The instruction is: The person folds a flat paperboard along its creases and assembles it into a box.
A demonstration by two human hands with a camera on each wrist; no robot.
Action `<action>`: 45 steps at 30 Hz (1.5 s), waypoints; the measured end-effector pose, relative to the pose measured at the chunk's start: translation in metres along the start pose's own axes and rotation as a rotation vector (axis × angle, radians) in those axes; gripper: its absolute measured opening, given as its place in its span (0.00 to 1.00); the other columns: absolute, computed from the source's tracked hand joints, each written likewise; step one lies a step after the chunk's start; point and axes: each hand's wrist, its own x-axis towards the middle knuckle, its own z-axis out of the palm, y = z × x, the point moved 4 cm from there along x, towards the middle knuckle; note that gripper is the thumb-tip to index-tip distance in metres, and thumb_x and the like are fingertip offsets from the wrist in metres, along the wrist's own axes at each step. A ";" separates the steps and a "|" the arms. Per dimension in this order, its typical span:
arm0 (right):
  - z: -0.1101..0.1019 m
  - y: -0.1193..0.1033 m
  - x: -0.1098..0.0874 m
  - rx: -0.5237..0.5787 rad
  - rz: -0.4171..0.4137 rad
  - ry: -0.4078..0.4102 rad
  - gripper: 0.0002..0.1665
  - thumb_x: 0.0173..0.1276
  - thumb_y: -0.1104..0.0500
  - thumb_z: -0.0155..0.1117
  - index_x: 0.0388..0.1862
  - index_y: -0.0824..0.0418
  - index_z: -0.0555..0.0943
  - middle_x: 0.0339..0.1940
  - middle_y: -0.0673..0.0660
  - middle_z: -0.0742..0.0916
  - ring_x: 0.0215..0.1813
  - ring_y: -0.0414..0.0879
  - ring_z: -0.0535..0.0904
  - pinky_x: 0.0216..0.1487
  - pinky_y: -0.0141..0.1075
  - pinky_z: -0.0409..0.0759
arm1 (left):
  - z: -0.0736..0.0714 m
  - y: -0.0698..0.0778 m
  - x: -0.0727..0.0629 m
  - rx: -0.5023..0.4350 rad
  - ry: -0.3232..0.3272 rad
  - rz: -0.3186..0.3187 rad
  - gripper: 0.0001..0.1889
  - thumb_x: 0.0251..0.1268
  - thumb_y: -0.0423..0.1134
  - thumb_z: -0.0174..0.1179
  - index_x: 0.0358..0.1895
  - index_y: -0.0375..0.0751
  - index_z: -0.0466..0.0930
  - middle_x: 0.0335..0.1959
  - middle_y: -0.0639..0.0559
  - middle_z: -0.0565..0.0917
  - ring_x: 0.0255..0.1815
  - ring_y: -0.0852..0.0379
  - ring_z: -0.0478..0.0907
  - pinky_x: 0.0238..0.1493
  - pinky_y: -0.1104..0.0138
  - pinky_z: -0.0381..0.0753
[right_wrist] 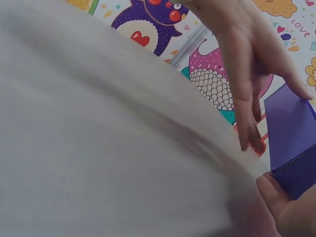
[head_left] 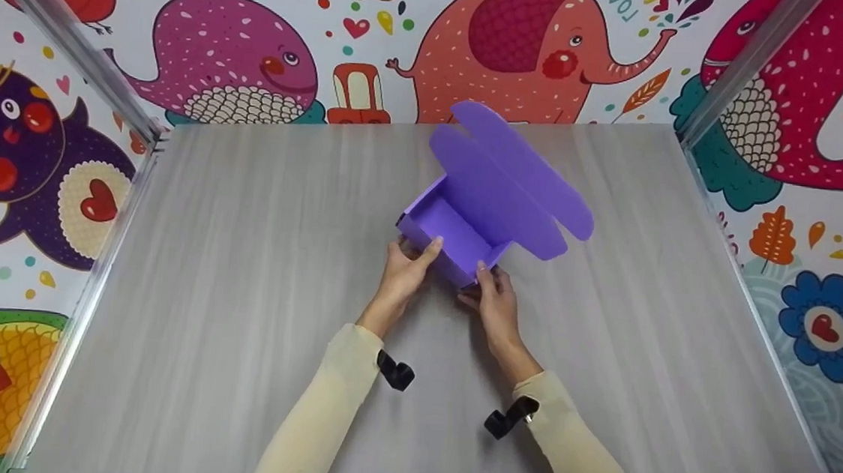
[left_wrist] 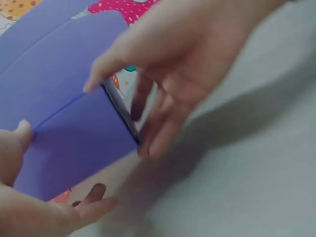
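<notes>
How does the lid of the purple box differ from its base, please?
The lid is a largely flat panel with a round-ended flap, whereas the base is a walled tray. The lid stands open at the far side, while the base is at the near side. The left hand and right hand hold the base, while neither touches the lid. Both parts are purple.

From my head, one camera looks forward and down, far enough back to take in most of the grey wood-grain tabletop [head_left: 237,290]. My left-wrist camera faces right, close over the open purple folding box [left_wrist: 79,148], towards my bare right hand [left_wrist: 182,64]. My right-wrist camera, tilted, faces left towards my bare left hand [right_wrist: 252,64]. All three views share the box.
</notes>
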 end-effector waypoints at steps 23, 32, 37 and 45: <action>-0.041 -0.039 0.028 -0.440 -0.074 -0.071 0.33 0.74 0.37 0.57 0.61 0.61 0.83 0.51 0.60 0.89 0.40 0.53 0.89 0.47 0.44 0.87 | -0.022 0.008 -0.002 0.287 -0.041 0.349 0.41 0.69 0.42 0.64 0.77 0.28 0.53 0.78 0.33 0.60 0.79 0.40 0.60 0.78 0.55 0.62; -0.038 -0.036 0.040 -0.484 -0.043 -0.027 0.33 0.72 0.34 0.57 0.47 0.62 0.89 0.36 0.55 0.87 0.42 0.56 0.86 0.39 0.34 0.80 | -0.026 -0.007 -0.005 0.274 -0.030 0.303 0.39 0.71 0.38 0.61 0.78 0.29 0.51 0.79 0.34 0.57 0.79 0.41 0.59 0.77 0.55 0.64; -0.035 -0.025 0.046 -0.508 -0.045 -0.036 0.36 0.73 0.32 0.53 0.40 0.65 0.86 0.34 0.56 0.83 0.39 0.49 0.80 0.37 0.32 0.75 | -0.027 -0.017 -0.002 0.280 -0.013 0.283 0.38 0.71 0.37 0.61 0.77 0.28 0.53 0.77 0.33 0.60 0.78 0.41 0.61 0.75 0.55 0.66; -0.036 -0.006 0.051 -0.499 0.017 -0.048 0.36 0.71 0.29 0.53 0.26 0.60 0.77 0.24 0.52 0.79 0.29 0.44 0.75 0.30 0.33 0.72 | -0.031 -0.028 0.002 0.393 -0.003 0.285 0.33 0.74 0.36 0.57 0.76 0.28 0.56 0.75 0.32 0.64 0.76 0.40 0.64 0.75 0.53 0.66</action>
